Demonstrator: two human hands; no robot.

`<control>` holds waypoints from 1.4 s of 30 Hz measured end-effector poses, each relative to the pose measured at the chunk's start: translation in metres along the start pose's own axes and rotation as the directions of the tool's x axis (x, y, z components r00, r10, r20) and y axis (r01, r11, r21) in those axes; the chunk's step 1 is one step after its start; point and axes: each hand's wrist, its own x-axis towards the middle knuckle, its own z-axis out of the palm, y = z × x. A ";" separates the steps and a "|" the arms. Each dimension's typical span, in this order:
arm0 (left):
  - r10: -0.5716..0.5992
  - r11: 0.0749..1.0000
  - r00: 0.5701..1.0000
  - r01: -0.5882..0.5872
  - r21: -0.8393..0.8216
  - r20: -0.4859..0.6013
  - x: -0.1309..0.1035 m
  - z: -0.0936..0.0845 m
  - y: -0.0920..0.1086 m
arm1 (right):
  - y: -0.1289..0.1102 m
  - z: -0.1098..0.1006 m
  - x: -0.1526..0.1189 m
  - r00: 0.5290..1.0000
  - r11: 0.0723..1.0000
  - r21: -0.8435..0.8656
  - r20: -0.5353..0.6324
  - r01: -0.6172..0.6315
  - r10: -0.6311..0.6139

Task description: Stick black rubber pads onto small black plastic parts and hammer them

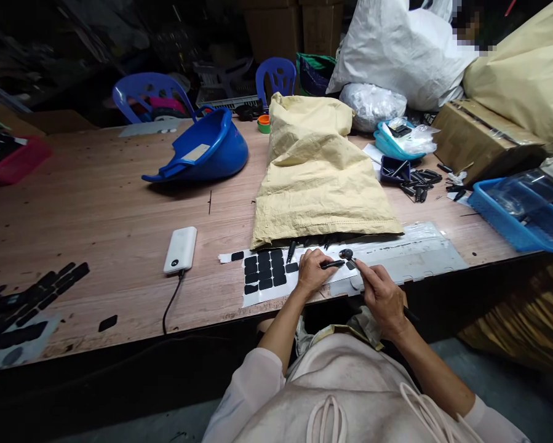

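My left hand (312, 272) is closed at the table's front edge, its fingers pinching a slim black piece (333, 264) that points right. In my right hand (383, 298) is a thin tool with a shiny metal tip and a dark handle end (411, 315); its exact kind is unclear. The tip reaches a small round dark thing (346, 253) just beyond the black piece. Left of my left hand, a white backing sheet (253, 300) carries rows of black rounded stickers (266, 272). More slim black pieces (291, 251) lie at the cream sack's near edge.
A large cream sack (322, 178) lies ahead of my hands. Left are a white power bank (180, 249) with a cable and a blue scoop (216, 151). Right are a blue basket (511, 221), a cardboard box (486, 138) and loose black pieces (421, 181).
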 end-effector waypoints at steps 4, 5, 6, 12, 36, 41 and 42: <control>0.000 1.000 1.000 0.001 0.007 -0.007 0.000 0.000 0.000 | -0.001 0.001 -0.004 0.998 0.998 -0.050 0.067 0.024 -0.020; -0.001 1.000 1.000 0.001 0.008 -0.008 0.000 0.000 0.000 | 0.000 0.002 -0.004 0.997 0.998 -0.062 0.074 0.025 -0.021; -0.002 1.000 1.000 0.002 0.009 -0.008 0.000 0.000 0.000 | 0.001 0.002 -0.004 0.998 0.997 -0.070 0.068 0.020 -0.016; 0.004 0.999 1.000 -0.004 0.032 -0.005 0.000 0.001 0.000 | 0.038 -0.003 0.017 0.997 0.987 -0.147 -0.055 -0.057 0.050; 0.274 0.954 0.946 -0.245 -0.173 0.170 -0.070 -0.012 0.021 | 0.091 0.018 0.034 0.997 0.977 -0.209 -0.073 -0.045 0.030; 0.044 0.999 0.902 -0.044 -0.011 0.430 -0.125 0.017 0.006 | 0.093 0.021 0.032 0.997 0.982 -0.182 -0.062 -0.049 0.038; -0.058 0.997 0.895 0.030 0.069 0.442 -0.129 0.024 0.001 | 0.094 0.021 0.032 0.997 0.983 -0.178 -0.058 -0.054 0.045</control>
